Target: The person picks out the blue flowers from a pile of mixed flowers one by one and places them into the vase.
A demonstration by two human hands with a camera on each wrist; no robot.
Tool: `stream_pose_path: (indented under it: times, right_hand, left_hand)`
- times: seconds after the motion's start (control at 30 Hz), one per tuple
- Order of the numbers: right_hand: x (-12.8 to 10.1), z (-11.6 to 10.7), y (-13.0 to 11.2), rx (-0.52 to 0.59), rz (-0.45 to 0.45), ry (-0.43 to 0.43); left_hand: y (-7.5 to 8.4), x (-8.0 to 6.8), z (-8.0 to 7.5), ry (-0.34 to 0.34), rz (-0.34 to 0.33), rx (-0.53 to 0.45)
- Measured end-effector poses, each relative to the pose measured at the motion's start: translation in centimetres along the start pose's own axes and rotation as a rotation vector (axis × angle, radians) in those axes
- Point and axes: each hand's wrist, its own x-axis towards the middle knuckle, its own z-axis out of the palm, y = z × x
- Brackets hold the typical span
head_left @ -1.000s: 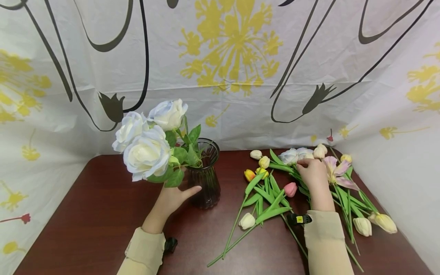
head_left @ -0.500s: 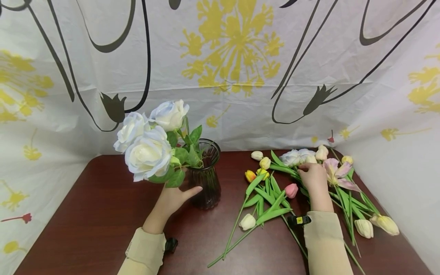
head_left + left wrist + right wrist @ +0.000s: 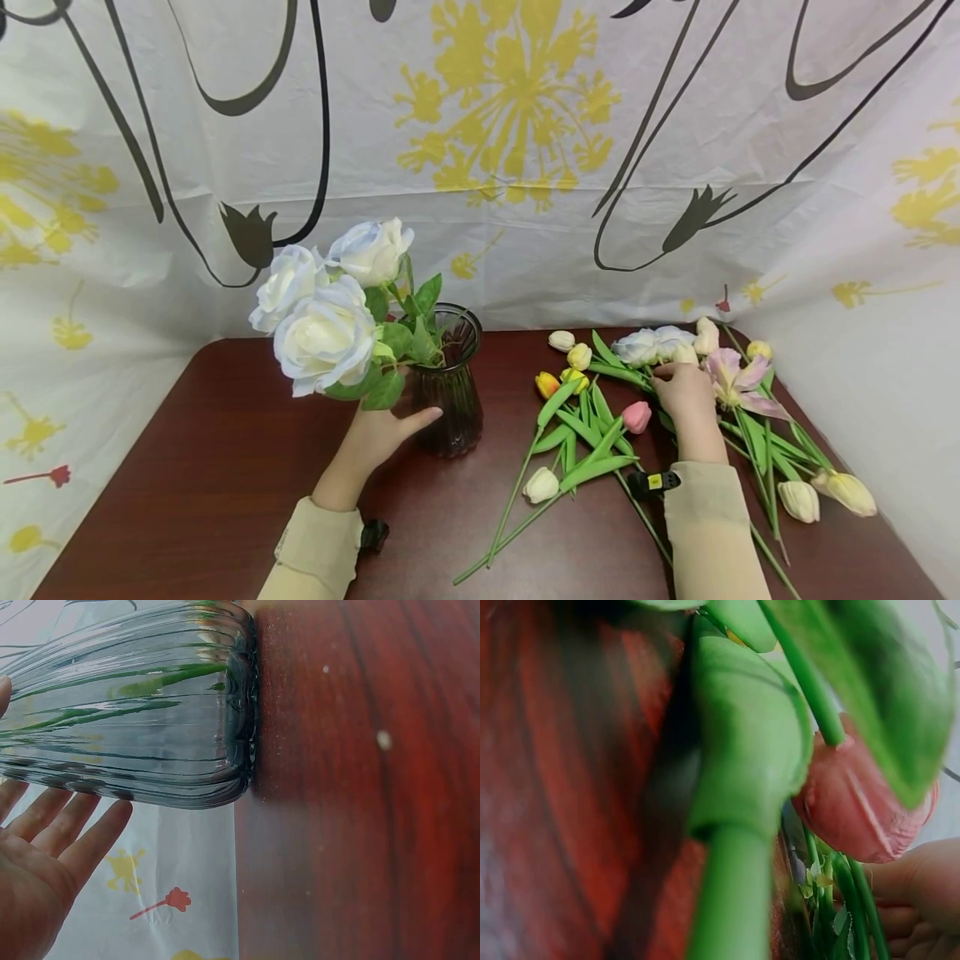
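White tulip (image 3: 541, 485) on my red-brown table (image 3: 187, 508), my left hand (image 3: 378, 439), fingers extended, against the glass vase (image 3: 447, 417) of leaning white-blue roses (image 3: 326, 335), my right hand (image 3: 686, 400) among loose flowers, whether gripping I can't tell, printed cloth (image 3: 525, 275) behind.

The dark red-brown table (image 3: 187, 467) is carrying a ribbed glass vase (image 3: 459, 429), which is standing upright just in from the middle of the far edge. Farther right, 1 white tulip (image 3: 542, 485) is lying where 2 green stems (image 3: 496, 547) are crossing toward the near edge; blue-white roses (image 3: 637, 347) are lying by the far right corner, and 2 cream tulips (image 3: 799, 502) near the right edge.
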Motion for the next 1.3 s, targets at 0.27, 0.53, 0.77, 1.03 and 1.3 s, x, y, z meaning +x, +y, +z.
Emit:
stream_pose_path:
  times: [0.27, 0.53, 0.77, 1.03, 1.3]
  right_hand:
    - [0.14, 0.12, 0.11, 0.009, 0.035, -0.048]
    - [0.02, 0.26, 0.05, 0.013, 0.058, -0.027]
    - [-0.04, 0.28, 0.18, 0.015, 0.093, -0.021]
    - [-0.11, 0.11, -0.13, 0.013, 0.104, -0.02]
    - [-0.19, -0.26, -0.61, 0.03, 0.068, 0.038]
  left_hand:
    - [0.08, 0.0, -0.04, -0.002, 0.008, -0.006]
    - [0.09, 0.0, -0.04, -0.004, 0.002, -0.008]
    - [0.03, 0.05, -0.06, -0.005, 0.015, 0.003]
    - [0.04, 0.04, -0.05, -0.007, 0.005, -0.002]
    - [0.1, 0.07, -0.04, -0.002, -0.018, 0.0]
